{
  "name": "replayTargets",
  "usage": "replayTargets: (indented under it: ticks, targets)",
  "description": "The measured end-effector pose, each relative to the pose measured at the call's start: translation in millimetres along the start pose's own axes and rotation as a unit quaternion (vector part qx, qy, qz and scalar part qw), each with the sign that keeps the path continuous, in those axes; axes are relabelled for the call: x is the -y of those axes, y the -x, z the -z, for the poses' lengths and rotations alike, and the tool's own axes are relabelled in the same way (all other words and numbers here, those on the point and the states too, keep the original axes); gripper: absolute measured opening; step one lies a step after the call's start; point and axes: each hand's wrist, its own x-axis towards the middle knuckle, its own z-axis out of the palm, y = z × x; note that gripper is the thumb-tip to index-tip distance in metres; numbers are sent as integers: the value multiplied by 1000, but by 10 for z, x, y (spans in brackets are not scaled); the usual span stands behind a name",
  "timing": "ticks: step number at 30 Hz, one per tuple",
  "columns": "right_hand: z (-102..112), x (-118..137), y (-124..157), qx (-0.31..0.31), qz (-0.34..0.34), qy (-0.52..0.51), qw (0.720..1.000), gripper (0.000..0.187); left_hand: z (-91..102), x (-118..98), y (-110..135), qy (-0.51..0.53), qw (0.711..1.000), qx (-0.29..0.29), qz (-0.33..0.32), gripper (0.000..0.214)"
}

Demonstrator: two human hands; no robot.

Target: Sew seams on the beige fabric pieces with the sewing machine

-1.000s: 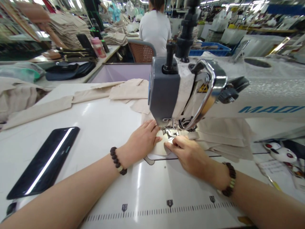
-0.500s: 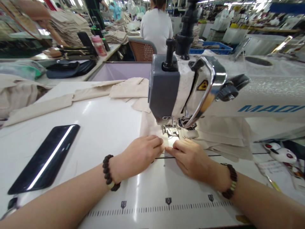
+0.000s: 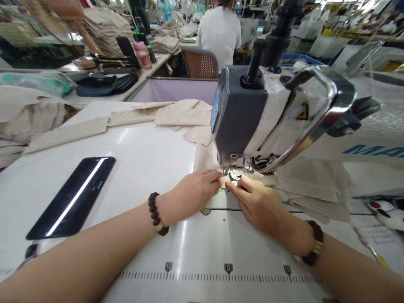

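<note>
Both hands work at the front of a sewing machine [image 3: 241, 118], close to its metal presser foot [image 3: 236, 174]. My left hand [image 3: 192, 193] has its fingers closed on the edge of a beige fabric piece [image 3: 203, 158], left of the foot. My right hand [image 3: 261, 204] comes in from the right, thumb and index fingertip pressed on the same fabric edge, the other fingers curled. The fingertips of the two hands almost meet. Part of the fabric lies hidden under the fingers and the machine head. Right of the needle area rests a stack of beige fabric pieces [image 3: 315, 185].
A black phone [image 3: 72, 198] lies on the white table at left. Beige fabric strips [image 3: 132, 115] run along the table's far edge. More fabric [image 3: 34, 113] is heaped at far left. A person in a white shirt [image 3: 219, 33] sits ahead, by a brown chair [image 3: 200, 63].
My hands have slid forward with the fabric edge, nearer the presser foot. The camera view has turned slightly left, so the machine appears further right.
</note>
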Motion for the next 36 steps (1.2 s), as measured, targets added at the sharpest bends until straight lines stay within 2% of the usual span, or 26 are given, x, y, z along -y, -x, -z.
replayTargets:
  ticks: [4,7,10,15,24,29,33,36]
  targets:
    - [-7,3,-28,-7,-7,23,1000,42,37,24,-68,20,999,24,17,22]
    - [-13,9,-38,-11,-10,30,999,41,76,19,-113,-12,999,35,32,19]
    - [-15,15,-41,-9,-14,23,1000,38,94,14,-138,-50,998,20,35,16]
    - [5,25,-40,-5,-22,19,1000,36,69,29,-133,-34,999,-14,31,15]
    - [7,23,-35,-7,-19,11,1000,37,62,79,-137,-53,998,-9,26,16]
    - [29,-9,-1,-8,9,-34,999,31,147,-142,-11,-82,995,35,34,24]
    - [41,-37,34,-15,48,-75,996,28,151,-358,83,-98,991,85,-32,22]
    - [65,-46,57,-7,77,-75,994,31,172,-409,92,-96,987,117,-51,16]
